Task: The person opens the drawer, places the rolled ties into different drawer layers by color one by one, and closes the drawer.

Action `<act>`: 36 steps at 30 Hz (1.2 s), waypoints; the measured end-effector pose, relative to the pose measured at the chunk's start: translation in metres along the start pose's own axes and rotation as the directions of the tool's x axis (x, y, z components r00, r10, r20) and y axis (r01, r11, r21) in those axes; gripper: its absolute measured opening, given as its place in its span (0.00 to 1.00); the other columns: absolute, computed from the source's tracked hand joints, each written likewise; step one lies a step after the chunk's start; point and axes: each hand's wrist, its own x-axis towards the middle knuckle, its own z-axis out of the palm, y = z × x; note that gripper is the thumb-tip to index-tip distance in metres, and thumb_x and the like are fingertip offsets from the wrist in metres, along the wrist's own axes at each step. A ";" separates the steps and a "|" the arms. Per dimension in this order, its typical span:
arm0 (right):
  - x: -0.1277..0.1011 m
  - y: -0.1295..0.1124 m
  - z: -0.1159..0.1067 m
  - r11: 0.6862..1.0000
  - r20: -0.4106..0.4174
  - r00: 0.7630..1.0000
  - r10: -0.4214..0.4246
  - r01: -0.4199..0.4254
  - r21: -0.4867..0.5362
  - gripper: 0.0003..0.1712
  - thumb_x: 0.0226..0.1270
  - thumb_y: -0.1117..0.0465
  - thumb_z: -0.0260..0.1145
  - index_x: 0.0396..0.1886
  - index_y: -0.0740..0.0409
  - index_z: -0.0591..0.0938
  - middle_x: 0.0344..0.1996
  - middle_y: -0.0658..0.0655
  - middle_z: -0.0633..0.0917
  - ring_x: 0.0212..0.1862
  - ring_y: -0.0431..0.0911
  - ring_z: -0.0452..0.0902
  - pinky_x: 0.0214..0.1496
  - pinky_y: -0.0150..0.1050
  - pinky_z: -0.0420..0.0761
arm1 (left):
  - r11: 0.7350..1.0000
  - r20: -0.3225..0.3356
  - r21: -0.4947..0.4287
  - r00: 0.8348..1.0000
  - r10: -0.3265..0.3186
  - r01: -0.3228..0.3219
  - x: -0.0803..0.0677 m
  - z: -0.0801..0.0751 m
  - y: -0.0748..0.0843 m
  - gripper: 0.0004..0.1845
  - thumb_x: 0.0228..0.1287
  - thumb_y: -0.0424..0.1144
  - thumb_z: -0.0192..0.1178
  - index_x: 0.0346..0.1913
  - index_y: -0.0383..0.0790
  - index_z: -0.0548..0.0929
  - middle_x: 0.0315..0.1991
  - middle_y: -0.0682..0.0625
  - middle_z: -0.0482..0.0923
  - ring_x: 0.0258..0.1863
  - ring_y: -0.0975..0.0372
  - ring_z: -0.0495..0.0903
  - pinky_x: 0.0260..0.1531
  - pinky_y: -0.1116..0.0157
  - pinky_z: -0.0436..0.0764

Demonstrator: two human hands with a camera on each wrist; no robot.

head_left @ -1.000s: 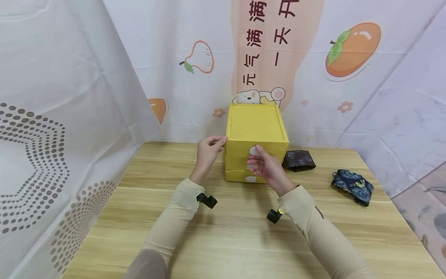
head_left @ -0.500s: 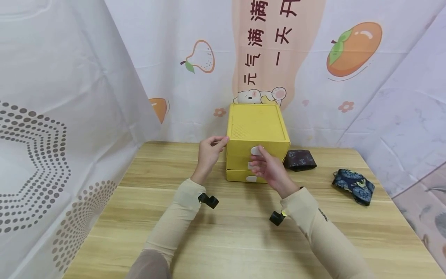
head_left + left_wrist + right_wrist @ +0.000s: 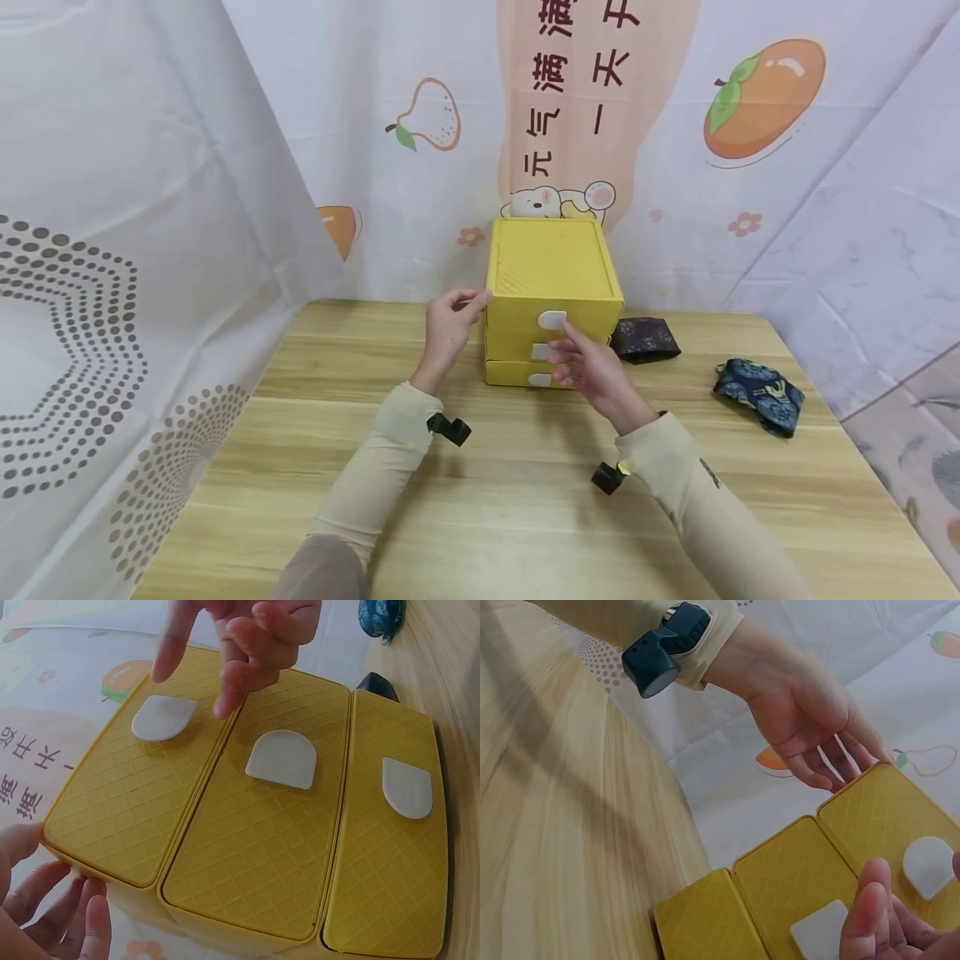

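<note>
A yellow three-drawer box [image 3: 555, 258] stands at the back of the table, its drawer fronts closed, each with a white tab handle. My left hand [image 3: 448, 337] touches the box's upper left front corner, thumb at the corner and fingertips along the side. In the left wrist view those fingers [image 3: 67, 915] are loosely bent against the side wall. My right hand [image 3: 596, 371] hovers in front of the right half of the drawers, fingers loosely bent and holding nothing. Its thumb tip is just beside the top tab handle [image 3: 552, 320]. The middle tab handle [image 3: 540, 352] is partly hidden by its fingers.
Right of the box lies a dark purple patterned cloth [image 3: 647, 340]. Farther right is a dark blue patterned cloth [image 3: 759, 396] on the wooden table [image 3: 480, 517]. A printed curtain [image 3: 420, 192] hangs directly behind the box.
My right hand has drawn back to the right and toward me, its thumb coming off the top tab handle. The left hand stays at the corner. The head view has tilted slightly.
</note>
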 end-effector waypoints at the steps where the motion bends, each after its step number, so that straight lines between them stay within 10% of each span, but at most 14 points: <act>1: 0.000 0.002 -0.001 1.000 -0.009 1.000 -0.001 0.001 -0.001 0.26 0.73 0.40 0.55 0.44 0.61 0.77 0.23 0.47 0.82 0.22 0.40 0.77 0.30 0.31 0.76 | 1.000 -0.002 0.000 1.000 0.002 -0.002 0.000 0.001 0.000 0.16 0.62 0.44 0.67 0.44 0.34 0.86 0.45 0.40 0.85 0.42 0.57 0.83 0.48 0.53 0.83; 36: 0.016 0.037 -0.008 0.997 -0.025 0.996 0.083 -0.083 0.008 0.24 0.76 0.45 0.52 0.46 0.64 0.73 0.23 0.47 0.81 0.21 0.39 0.76 0.27 0.29 0.76 | 0.999 -0.009 0.014 0.999 0.032 -0.031 -0.001 0.003 -0.001 0.14 0.64 0.43 0.66 0.43 0.34 0.86 0.44 0.40 0.85 0.40 0.60 0.82 0.50 0.48 0.82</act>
